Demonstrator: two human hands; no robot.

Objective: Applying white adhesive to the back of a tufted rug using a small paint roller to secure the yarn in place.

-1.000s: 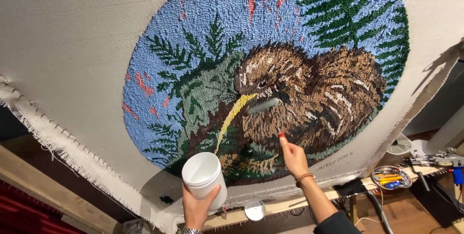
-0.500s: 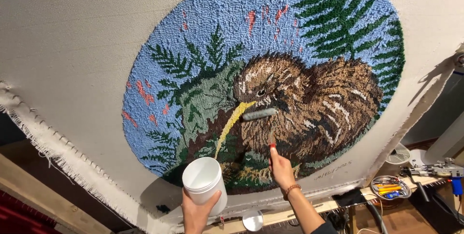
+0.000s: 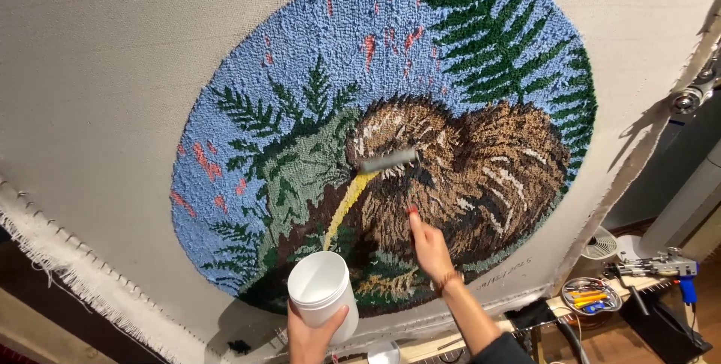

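Observation:
A round tufted rug (image 3: 481, 56) with a brown bird, green ferns and blue sky is stretched on pale backing cloth (image 3: 98, 71). My right hand (image 3: 429, 244) grips the red handle of a small paint roller, whose grey roller head (image 3: 388, 160) presses on the bird's face just above the yellow beak. My left hand (image 3: 309, 338) holds a white plastic jar (image 3: 321, 293), open at the top, in front of the rug's lower edge.
The cloth's frayed edge (image 3: 67, 281) hangs at the lower left. A wooden frame rail runs along the bottom. At the lower right lie a round tray of small tools (image 3: 591, 294), a tufting gun (image 3: 657, 266) and a small white fan (image 3: 599, 244).
The roller has moved upward over the rug, from below the beak to the bird's face. My right hand rose with it. The jar stayed at about the same place.

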